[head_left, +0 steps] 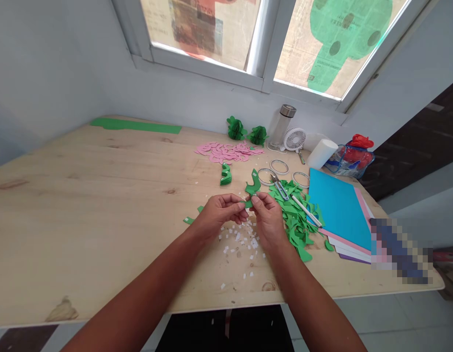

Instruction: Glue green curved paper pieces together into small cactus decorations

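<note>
Between my two hands is a curved green paper cutout [253, 183] with a small white patch near its top end. My left hand [226, 211] pinches its lower left end between thumb and finger. My right hand [266, 212] grips the same piece from the right, its fingers closed. Under the hands, many small white paper bits [241, 237] lie scattered on the wood. A stack of green cutouts [226, 174] sits just beyond. Partly hidden behind my left wrist are more green pieces [188, 220].
Right of my hands spreads a heap of green scraps [297, 220], with snips [279, 187] and a white pen [306, 211] on top. Tape rolls [279, 166], pink cutouts [229, 152], a glass bottle [282, 127], a small fan [294, 139] and blue paper sheets [338, 205] lie farther out.
</note>
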